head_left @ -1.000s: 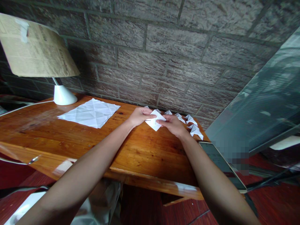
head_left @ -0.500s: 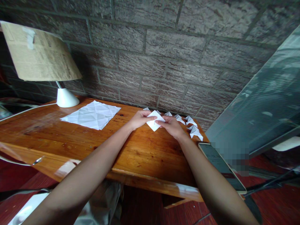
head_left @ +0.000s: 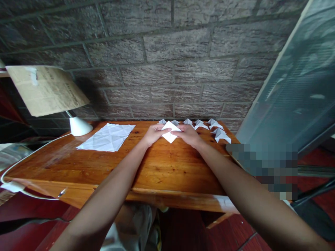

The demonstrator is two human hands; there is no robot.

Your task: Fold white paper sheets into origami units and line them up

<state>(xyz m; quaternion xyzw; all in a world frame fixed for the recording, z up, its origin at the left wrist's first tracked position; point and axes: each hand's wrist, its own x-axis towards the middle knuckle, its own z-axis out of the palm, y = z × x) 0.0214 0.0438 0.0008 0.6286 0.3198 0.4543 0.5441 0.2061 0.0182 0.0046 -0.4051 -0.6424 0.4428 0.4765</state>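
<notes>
Paper diamond (head_left: pixel 170 138) is pinched between left hand (head_left: pixel 153 135) and right hand (head_left: pixel 189 135) toward the counter's (head_left: pixel 167 170) far edge, folded pieces (head_left: pixel 221 135) behind and right, wood stretching nearward.

Dark print (head_left: pixel 72 94) stood on the shade (head_left: pixel 49 96), one line near its top and a longer one lower toward the right edge, both slanting downward; blur kept every word from being read.
</notes>
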